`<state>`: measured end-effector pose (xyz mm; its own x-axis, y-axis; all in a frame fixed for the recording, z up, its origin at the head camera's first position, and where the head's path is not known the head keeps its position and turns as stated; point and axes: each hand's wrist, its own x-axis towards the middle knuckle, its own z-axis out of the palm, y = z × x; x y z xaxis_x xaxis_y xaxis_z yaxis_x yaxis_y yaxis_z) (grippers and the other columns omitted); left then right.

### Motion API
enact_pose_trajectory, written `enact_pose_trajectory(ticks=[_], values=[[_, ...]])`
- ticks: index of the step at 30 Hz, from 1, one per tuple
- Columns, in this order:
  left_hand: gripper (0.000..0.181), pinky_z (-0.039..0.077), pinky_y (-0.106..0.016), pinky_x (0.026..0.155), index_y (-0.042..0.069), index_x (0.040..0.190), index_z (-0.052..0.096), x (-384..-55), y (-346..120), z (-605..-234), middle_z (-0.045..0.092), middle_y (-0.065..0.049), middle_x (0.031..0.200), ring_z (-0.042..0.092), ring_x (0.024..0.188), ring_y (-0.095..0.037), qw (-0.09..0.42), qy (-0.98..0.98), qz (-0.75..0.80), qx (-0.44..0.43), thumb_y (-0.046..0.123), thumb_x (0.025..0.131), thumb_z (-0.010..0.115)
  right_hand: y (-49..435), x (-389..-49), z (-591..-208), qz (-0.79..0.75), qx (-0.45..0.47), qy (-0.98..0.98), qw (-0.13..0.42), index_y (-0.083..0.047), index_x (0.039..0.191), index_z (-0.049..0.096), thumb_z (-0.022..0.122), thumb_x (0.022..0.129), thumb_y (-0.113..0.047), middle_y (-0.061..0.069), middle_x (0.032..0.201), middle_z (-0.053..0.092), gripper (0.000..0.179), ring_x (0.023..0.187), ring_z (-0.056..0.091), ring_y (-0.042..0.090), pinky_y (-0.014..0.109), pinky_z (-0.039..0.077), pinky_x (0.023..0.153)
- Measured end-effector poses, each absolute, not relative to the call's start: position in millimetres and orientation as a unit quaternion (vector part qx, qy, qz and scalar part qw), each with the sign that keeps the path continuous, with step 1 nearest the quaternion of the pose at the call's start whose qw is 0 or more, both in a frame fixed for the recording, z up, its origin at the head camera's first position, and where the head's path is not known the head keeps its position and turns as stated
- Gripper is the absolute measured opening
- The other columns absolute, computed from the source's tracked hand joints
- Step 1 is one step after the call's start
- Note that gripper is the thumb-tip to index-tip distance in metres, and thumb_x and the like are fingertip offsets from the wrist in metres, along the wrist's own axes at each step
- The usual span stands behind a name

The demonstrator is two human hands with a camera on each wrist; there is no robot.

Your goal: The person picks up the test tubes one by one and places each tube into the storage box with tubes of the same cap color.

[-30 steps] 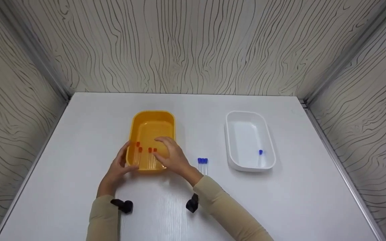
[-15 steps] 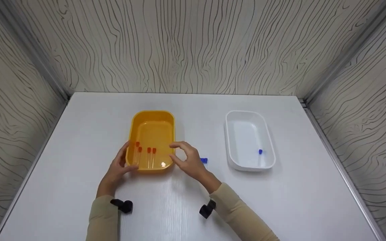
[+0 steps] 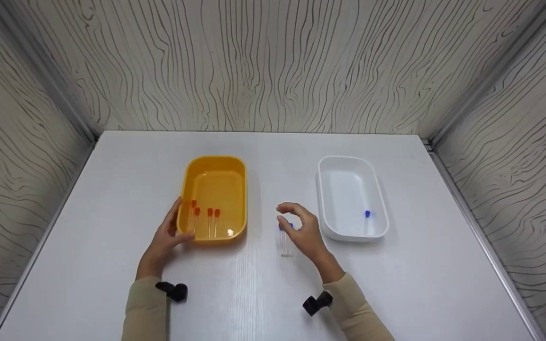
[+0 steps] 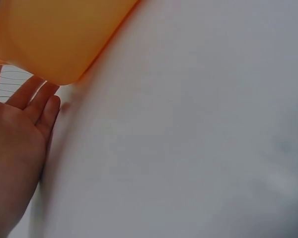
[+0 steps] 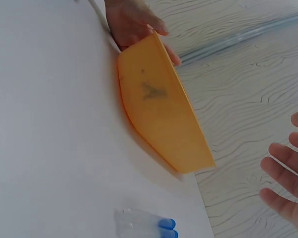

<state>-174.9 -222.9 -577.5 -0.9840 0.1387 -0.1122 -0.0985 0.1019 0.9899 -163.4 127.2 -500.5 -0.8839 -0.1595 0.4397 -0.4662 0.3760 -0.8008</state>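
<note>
My left hand holds the near left corner of a yellow plastic tray, thumb over the rim and fingers along the outer wall. Inside that tray lie several clear tubes with red caps. My right hand, thumb and fingers apart and curved, hovers over blue-capped clear tubes on the table and partly hides them. Nothing shows between its fingers. In the right wrist view the blue-capped tubes lie side by side, below and left of the right hand.
To the right stands a white tray holding one blue-capped tube. The white table is bordered by wood-grain panels at the back and sides. A black wrist camera sits on each sleeve.
My right hand has moved right, from over the yellow tray to the blue-capped tubes, leaving the red-capped tubes lying in the tray. My left hand stays at the tray corner.
</note>
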Motion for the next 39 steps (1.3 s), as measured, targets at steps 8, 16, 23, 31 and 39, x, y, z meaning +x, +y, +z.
enact_pose_trajectory(ticks=[8,16,23,31,39], values=[[0.091,0.008,-0.054,0.126,0.049,0.15,0.014,-175.3,-222.5,-575.7,0.017,0.002,0.164,0.017,0.153,-0.021,0.101,0.724,0.681,-0.035,0.018,0.086,0.071,156.7,-149.7,-476.1,0.534,0.114,-0.822,0.16,0.01,0.109,0.062,0.064,0.087,0.002,0.022,0.107,0.07,0.024,0.103,0.065,0.033,0.032,0.054,0.098],[0.075,0.017,-0.047,0.126,0.044,0.15,0.022,-175.4,-220.0,-578.6,0.022,0.005,0.163,0.021,0.152,-0.017,0.083,0.712,0.694,-0.07,0.025,0.092,0.065,190.0,-146.6,-476.7,0.543,0.078,-0.803,0.232,0.015,0.105,0.062,0.065,0.084,0.009,0.028,0.1,0.068,0.022,0.094,0.067,0.007,0.012,0.052,0.089],[0.052,0.023,-0.041,0.125,0.032,0.145,0.039,-170.2,-216.7,-576.3,0.04,0.008,0.153,0.036,0.142,-0.012,0.034,0.701,0.699,-0.136,0.044,0.096,0.053,222.4,-145.4,-488.4,0.513,0.042,-0.804,0.298,0.017,0.101,0.063,0.063,0.081,0.014,0.03,0.091,0.069,0.02,0.084,0.066,0.009,0.008,0.051,0.071],[0.039,0.035,-0.029,0.119,0.02,0.135,0.05,-160.1,-205.7,-557.9,0.051,0.004,0.138,0.047,0.128,-0.007,-0.047,0.683,0.692,-0.231,0.036,0.1,0.047,260.6,-140.1,-497.6,0.501,-0.067,-0.786,0.357,0.015,0.098,0.064,0.065,0.081,0.009,0.017,0.081,0.069,0.018,0.074,0.056,-0.007,0.009,0.045,0.059],[0.024,0.042,0.001,0.089,0.003,0.116,0.059,-141.1,-187.4,-542.7,0.06,0.016,0.102,0.055,0.1,0.002,-0.215,0.713,0.636,-0.202,0.017,0.1,0.048,298.9,-151.1,-529.8,0.537,-0.147,-0.767,0.318,0.01,0.107,0.063,0.07,0.081,0.004,-0.017,0.089,0.054,0.027,0.08,0.05,0.004,0.012,0.038,0.062]])
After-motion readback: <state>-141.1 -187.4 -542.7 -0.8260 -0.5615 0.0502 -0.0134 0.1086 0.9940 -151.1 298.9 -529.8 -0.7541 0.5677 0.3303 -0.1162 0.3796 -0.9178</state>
